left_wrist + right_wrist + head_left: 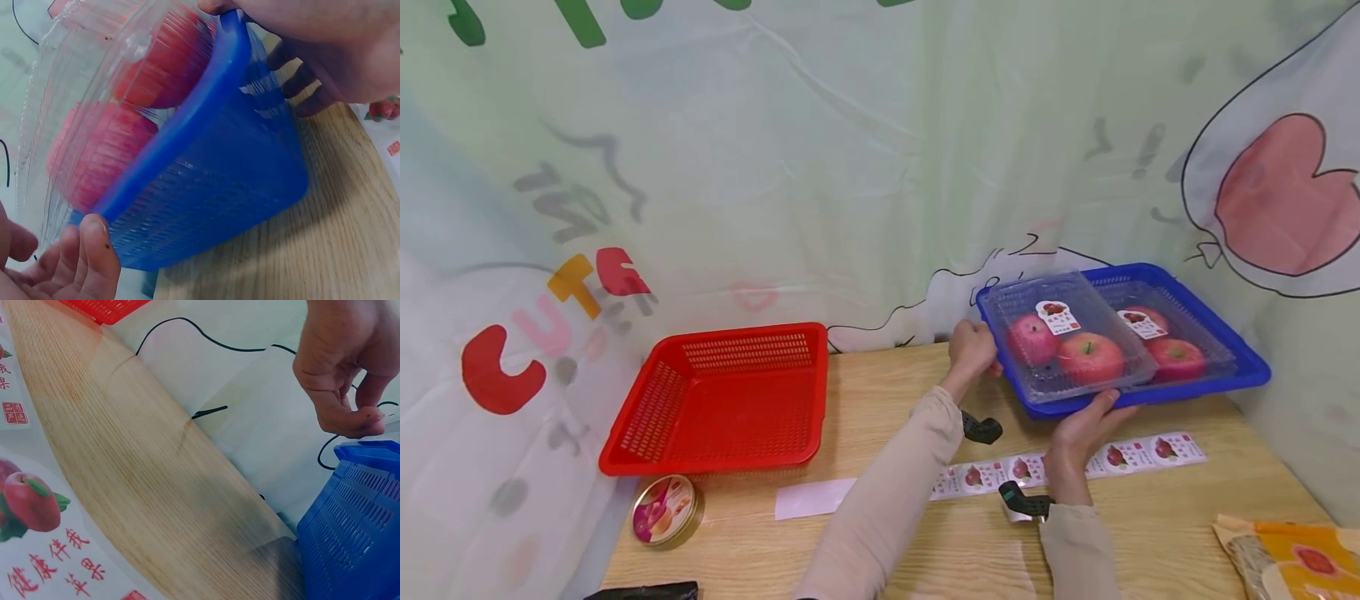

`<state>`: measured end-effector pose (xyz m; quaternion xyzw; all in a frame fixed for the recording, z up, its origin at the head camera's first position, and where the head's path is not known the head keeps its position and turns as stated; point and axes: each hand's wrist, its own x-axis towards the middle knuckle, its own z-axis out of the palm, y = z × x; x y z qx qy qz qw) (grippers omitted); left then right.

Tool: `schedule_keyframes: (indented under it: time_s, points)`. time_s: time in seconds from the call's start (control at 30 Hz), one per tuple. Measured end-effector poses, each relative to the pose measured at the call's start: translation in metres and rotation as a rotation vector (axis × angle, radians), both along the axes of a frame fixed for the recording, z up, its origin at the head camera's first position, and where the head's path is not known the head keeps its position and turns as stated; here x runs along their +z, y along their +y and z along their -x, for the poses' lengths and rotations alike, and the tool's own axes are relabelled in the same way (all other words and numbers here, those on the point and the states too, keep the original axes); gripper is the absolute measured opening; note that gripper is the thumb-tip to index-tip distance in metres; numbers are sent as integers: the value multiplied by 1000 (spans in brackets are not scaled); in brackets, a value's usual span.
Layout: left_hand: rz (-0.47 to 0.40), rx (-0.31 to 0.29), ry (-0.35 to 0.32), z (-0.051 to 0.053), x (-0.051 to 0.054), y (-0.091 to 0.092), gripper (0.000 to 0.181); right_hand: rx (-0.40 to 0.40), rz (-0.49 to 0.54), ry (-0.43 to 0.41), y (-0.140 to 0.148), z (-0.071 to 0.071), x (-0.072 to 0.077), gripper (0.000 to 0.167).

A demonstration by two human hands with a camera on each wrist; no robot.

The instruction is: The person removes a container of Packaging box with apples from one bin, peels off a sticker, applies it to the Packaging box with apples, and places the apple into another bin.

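Note:
A blue plastic basket (1213, 321) is tilted at the right of the table, its front rim raised. Two clear lidded boxes (1078, 287) with apples (1092, 358) and white apple-print labels lie in it, one overlapping the other. At the basket's left rim, my left hand (973, 348) holds on with curled fingers, seen also in the right wrist view. My right hand (1086, 429) grips the front rim, thumb on top and fingers underneath. In the left wrist view these fingers (306, 87) spread below the basket's wall (206, 181).
An empty red basket (752, 408) stands at the left, with a round tin (662, 508) before it. A strip of apple labels (988, 477) runs across the wooden table under my arms. An orange-yellow packet (1292, 558) lies front right. A printed curtain (865, 167) hangs behind.

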<state>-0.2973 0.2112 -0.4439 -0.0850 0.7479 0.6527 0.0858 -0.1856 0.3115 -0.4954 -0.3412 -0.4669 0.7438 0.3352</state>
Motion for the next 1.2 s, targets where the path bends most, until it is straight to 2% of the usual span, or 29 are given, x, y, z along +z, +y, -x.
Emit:
schedule_keyframes:
  time_s: [0.27,0.5,0.6,0.7,0.83,1.0,1.07,1.2]
  points:
    - [58,-72,57,-7,-9,-15,24,3,9,2,6,4,-5,73]
    - [164,-122,197,-11,-15,-34,37,-9,7,3,15,9,-8,72]
    - [139,-121,223,-13,-18,-46,47,-9,4,10,17,10,-5,72]
    - [63,-97,193,-18,-19,-59,55,-2,-5,41,19,9,-1,70]
    - [-49,-81,138,-27,-13,-83,58,32,27,45,24,6,5,69]
    - [-104,-115,160,-43,0,-126,56,85,81,-68,36,-7,9,73]
    - [-107,-141,176,-52,6,-148,55,89,84,-91,43,-14,15,74]
    - [-41,-165,231,-70,22,-197,57,52,46,-91,62,-32,32,75]
